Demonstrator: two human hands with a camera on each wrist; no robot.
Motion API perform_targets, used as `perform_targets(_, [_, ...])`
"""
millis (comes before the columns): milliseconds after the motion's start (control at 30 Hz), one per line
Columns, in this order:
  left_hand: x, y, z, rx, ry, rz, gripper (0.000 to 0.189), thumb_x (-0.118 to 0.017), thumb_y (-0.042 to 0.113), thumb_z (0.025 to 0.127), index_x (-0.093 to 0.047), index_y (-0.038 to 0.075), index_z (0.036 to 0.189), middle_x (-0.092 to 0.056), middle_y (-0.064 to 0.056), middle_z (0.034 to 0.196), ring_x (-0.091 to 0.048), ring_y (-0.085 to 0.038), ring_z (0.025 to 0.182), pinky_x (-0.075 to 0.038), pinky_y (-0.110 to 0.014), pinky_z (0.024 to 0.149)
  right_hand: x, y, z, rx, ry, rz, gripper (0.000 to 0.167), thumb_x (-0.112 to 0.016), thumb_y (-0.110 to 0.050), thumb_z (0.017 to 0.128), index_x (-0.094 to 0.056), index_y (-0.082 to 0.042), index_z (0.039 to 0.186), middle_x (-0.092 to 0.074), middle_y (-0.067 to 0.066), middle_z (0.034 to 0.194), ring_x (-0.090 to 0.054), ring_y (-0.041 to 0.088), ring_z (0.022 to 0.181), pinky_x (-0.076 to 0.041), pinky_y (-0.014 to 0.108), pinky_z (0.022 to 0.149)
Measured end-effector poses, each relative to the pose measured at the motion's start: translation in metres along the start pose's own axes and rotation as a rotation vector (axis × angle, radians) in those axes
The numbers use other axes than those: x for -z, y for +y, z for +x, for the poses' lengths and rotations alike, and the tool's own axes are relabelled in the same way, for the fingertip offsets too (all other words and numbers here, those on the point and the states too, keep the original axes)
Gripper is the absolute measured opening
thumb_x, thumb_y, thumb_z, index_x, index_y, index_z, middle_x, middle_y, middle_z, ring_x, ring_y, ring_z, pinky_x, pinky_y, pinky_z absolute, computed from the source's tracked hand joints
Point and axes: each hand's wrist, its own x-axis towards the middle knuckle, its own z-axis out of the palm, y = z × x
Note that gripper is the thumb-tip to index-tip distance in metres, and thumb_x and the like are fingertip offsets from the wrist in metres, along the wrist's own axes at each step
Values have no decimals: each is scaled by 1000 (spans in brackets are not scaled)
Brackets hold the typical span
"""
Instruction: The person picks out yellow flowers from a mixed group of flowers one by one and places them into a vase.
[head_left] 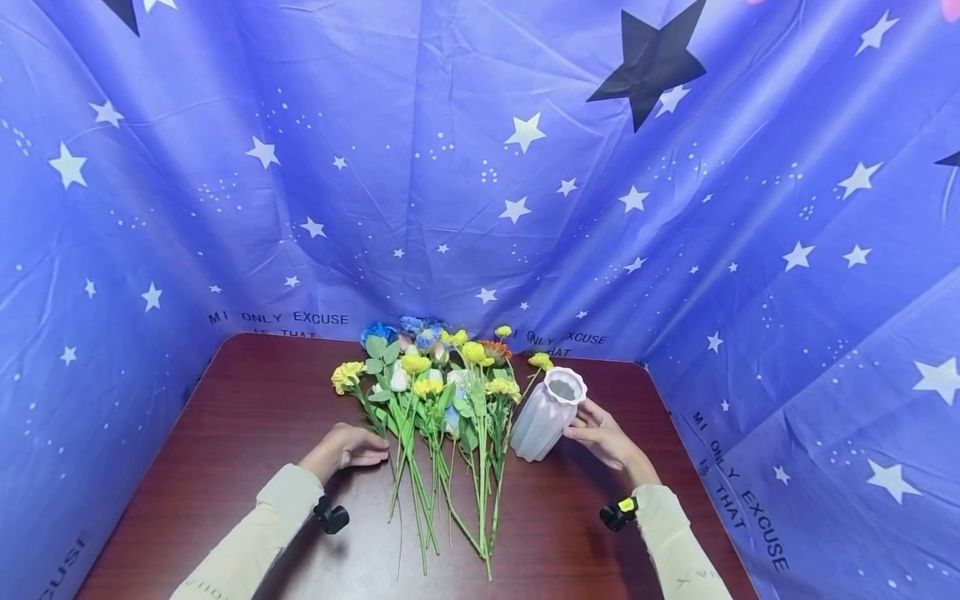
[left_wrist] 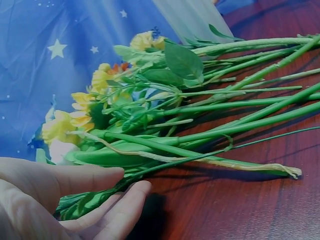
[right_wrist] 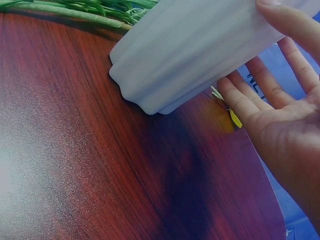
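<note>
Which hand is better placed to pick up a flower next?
Probably the left hand: it is right beside the flowers and appears to hold nothing. The right hand is on the vase, so it seems better suited to steadying that.

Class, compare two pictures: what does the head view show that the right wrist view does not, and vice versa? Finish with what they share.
Only the head view: the left hand, the blue flowers and the scalloped mouth of the vase.

Only the right wrist view: the little finger of the right hand.

Both: the vase, the right hand, green stems, the wooden tabletop and the blue curtain.
</note>
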Motion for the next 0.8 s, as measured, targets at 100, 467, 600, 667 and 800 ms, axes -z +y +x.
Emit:
perform_targets(100, [-2, -2, 1, 9, 1, 7, 14, -66, -15, 88, -64, -3, 81, -72, -7, 65, -73, -16, 63, -66, -29, 71, 0, 0, 0, -6, 8, 6, 69, -50, 22, 91, -48, -26, 139, -62, -6, 135, -64, 9, 122, -58, 27, 100])
perform_targets(467, [-5, -8, 5, 30, -47, 62, 7, -62, -16, 89, -68, -12, 91, -72, -7, 66, -73, -15, 64, -65, -26, 68, -2, -3, -1, -15, 14, 4, 68, -49, 22, 91, -48, -27, 139, -63, -5, 133, -64, 9, 122, -57, 28, 102])
perform_targets(600, [-6, -7, 4, 29, -43, 56, 7, -63, -16, 88, -68, -14, 93, -72, -7, 66, -73, -14, 62, -65, -25, 67, -4, -4, -1, -17, 12, 20, 67, -51, 21, 91, -49, -27, 138, -63, -5, 133, -64, 9, 122, -57, 27, 101])
perform_targets(667, [-6, -6, 3, 25, -38, 56, 8, -63, -16, 88, -68, -13, 93, -72, -7, 66, -72, -13, 61, -65, -24, 66, -5, -5, -1, -15, 6, 26, 67, -52, 20, 90, -49, -26, 138, -63, -5, 133, -64, 9, 122, -57, 27, 101])
perform_targets(800, [-6, -3, 1, 5, -35, 64, 8, -64, -15, 88, -70, -10, 91, -72, -5, 66, -72, -12, 62, -65, -23, 65, -4, -4, -1, -9, -13, 39, 67, -51, 21, 91, -50, -26, 139, -63, -4, 134, -64, 9, 123, -57, 28, 101])
